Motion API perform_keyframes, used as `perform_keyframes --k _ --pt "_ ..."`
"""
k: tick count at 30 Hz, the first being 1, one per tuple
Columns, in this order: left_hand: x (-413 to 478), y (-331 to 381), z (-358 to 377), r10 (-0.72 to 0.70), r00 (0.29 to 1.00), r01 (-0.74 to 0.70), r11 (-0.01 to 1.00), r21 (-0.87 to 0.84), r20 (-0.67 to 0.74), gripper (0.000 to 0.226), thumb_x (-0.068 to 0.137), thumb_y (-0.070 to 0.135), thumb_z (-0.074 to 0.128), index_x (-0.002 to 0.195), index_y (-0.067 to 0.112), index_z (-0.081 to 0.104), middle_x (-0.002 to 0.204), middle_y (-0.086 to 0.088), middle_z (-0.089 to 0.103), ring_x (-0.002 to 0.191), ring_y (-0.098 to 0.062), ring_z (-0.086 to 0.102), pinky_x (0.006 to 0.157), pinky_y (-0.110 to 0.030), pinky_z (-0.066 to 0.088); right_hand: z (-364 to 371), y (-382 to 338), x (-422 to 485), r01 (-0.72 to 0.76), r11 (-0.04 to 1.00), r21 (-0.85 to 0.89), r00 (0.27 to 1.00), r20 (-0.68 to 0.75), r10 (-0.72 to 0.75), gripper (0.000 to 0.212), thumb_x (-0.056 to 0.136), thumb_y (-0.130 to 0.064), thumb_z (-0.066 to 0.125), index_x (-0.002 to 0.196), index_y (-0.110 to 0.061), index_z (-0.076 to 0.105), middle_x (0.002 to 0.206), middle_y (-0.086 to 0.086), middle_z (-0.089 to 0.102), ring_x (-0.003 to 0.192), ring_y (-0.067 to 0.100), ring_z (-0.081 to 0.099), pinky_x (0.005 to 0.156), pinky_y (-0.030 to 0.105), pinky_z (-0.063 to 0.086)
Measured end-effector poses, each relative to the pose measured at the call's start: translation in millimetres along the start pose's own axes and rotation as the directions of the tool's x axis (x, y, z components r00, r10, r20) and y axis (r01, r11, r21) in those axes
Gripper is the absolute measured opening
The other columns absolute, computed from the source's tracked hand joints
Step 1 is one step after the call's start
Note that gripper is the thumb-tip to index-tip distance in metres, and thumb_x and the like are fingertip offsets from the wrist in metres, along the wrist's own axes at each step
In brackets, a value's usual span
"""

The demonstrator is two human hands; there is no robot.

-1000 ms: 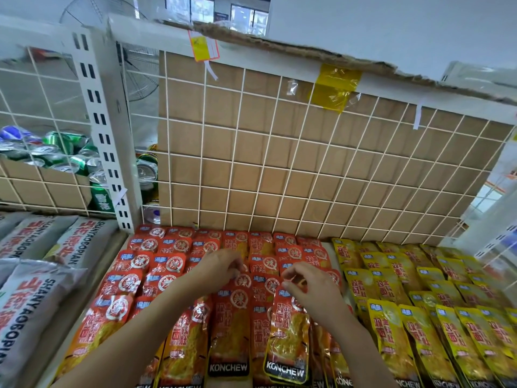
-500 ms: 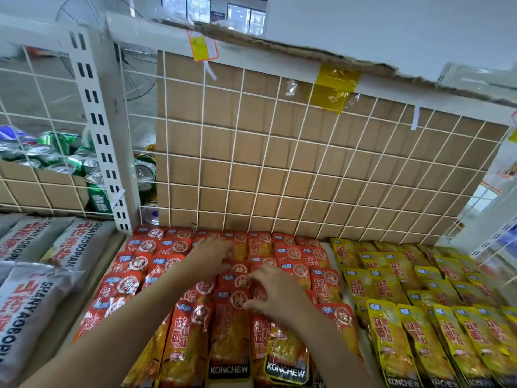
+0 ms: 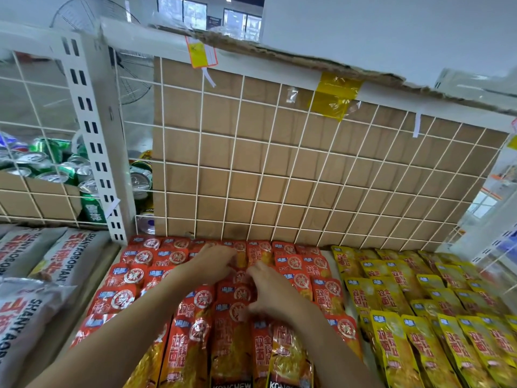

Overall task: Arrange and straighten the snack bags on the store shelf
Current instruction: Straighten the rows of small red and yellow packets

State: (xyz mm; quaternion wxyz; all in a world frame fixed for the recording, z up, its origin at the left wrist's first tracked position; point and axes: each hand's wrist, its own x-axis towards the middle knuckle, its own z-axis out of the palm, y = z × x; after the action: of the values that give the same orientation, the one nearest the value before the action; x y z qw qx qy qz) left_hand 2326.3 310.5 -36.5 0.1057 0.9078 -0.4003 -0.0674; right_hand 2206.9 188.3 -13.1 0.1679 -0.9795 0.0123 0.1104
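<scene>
Reaching farther back than half a second ago with right hand (image 3: pixel 275 294), curled fingers (image 3: pixel 256 275) pinching among red snack bags (image 3: pixel 195 331) lying in rows on the shelf (image 3: pixel 325 254); left hand (image 3: pixel 215 263) just beside, grip blurred, cannot tell.

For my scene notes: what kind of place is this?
Probably a shop: rows of identical red snack bags and yellow snack bags, a slotted shelf upright, and drink cans stocked behind.

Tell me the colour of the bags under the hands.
The bags are red over orange; head view.
</scene>
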Motion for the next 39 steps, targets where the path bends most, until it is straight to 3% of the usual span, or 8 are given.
perform_keyframes --k 3,7,11,17,23,28,34,39 --pt "4.7 -4.5 -1.8 -0.033 0.996 0.027 0.996 -0.080 -0.080 0.015 0.088 0.022 0.055 0.100 0.014 0.057 0.111 -0.003 0.062 0.107 -0.020 0.054 0.088 -0.031 0.035 -2.8 -0.5 2.3 0.006 0.999 0.051 1.000 0.014 -0.006 0.065 0.071 -0.033 0.076 0.124 -0.018 0.042 0.125 -0.001 0.044 0.115 0.018 0.043 0.098 0.033 0.040" --pt "11.4 -11.6 -1.0 -0.052 0.998 0.046 0.990 -0.132 -0.042 0.017 0.086 0.023 0.058 0.102 0.016 0.059 0.111 -0.001 0.062 0.106 -0.019 0.054 0.087 -0.029 0.036 -4.5 -0.6 5.7 0.016 0.992 0.128 1.000 0.008 -0.017 0.048 0.069 -0.029 0.078 0.103 -0.024 0.044 0.107 -0.007 0.047 0.102 0.014 0.046 0.081 0.027 0.038" --pt "16.6 -16.0 3.5 -0.065 0.997 0.054 0.981 -0.185 -0.052 0.016 0.085 0.021 0.060 0.100 0.018 0.062 0.108 0.001 0.063 0.103 -0.016 0.055 0.087 -0.029 0.038 -3.2 1.0 10.8 -0.001 0.975 0.221 1.000 0.027 -0.005 0.047 0.067 -0.026 0.079 0.094 -0.029 0.040 0.113 -0.004 0.053 0.106 0.017 0.050 0.082 0.031 0.045" --pt "19.2 -19.1 2.3 -0.067 0.994 0.042 0.967 -0.252 -0.092 0.021 0.086 0.020 0.060 0.106 0.018 0.063 0.109 0.002 0.062 0.106 -0.014 0.054 0.092 -0.029 0.038 -6.6 8.2 19.7 -0.041 0.950 0.310 0.999 -0.020 0.049 0.050 0.067 -0.026 0.080 0.096 -0.031 0.039 0.110 -0.006 0.052 0.103 0.015 0.051 0.082 0.032 0.047" --pt "20.5 -26.1 -0.8 0.002 0.997 -0.028 0.934 -0.357 -0.072 0.020 0.087 0.012 0.059 0.106 0.013 0.066 0.108 -0.002 0.063 0.092 -0.005 0.050 0.076 -0.012 0.035 -11.2 11.0 33.7 -0.075 0.947 0.312 0.994 -0.048 0.094 0.049 0.069 -0.027 0.079 0.103 -0.030 0.044 0.110 -0.005 0.054 0.100 0.015 0.052 0.074 0.026 0.042" --pt "21.5 -28.1 -0.4 0.017 0.998 -0.042 0.906 -0.420 -0.064 0.020 0.087 0.014 0.061 0.106 0.014 0.067 0.099 0.007 0.058 0.089 -0.001 0.048 0.066 0.001 0.034 -9.1 10.3 40.4 -0.126 0.937 0.325 0.992 0.021 0.126 0.058 0.071 -0.028 0.078 0.120 -0.027 0.047 0.122 -0.003 0.052 0.111 0.018 0.051 0.090 0.032 0.046" --pt "23.3 -30.8 -1.2 0.026 0.997 -0.060 0.885 -0.461 -0.078 0.017 0.087 0.012 0.061 0.102 0.015 0.069 0.093 0.011 0.060 0.079 0.008 0.050 0.066 0.000 0.036 -7.7 9.7 41.2 -0.075 0.937 0.340 0.996 -0.013 0.085 0.054 0.075 -0.024 0.074 0.123 -0.028 0.048 0.115 -0.003 0.051 0.095 0.011 0.047 0.071 0.018 0.040" --pt "14.6 -35.9 -4.6 -0.038 0.980 -0.063 0.869 -0.490 -0.194 0.015 0.086 0.015 0.062 0.098 0.022 0.067 0.087 0.019 0.058 0.082 0.004 0.054 0.071 -0.011 0.041 -7.7 8.8 35.4 -0.035 0.959 0.281 0.993 -0.100 0.066 0.048 0.075 -0.030 0.075 0.117 -0.032 0.052 0.120 -0.004 0.041 0.109 0.014 0.046 0.096 0.030 0.043"
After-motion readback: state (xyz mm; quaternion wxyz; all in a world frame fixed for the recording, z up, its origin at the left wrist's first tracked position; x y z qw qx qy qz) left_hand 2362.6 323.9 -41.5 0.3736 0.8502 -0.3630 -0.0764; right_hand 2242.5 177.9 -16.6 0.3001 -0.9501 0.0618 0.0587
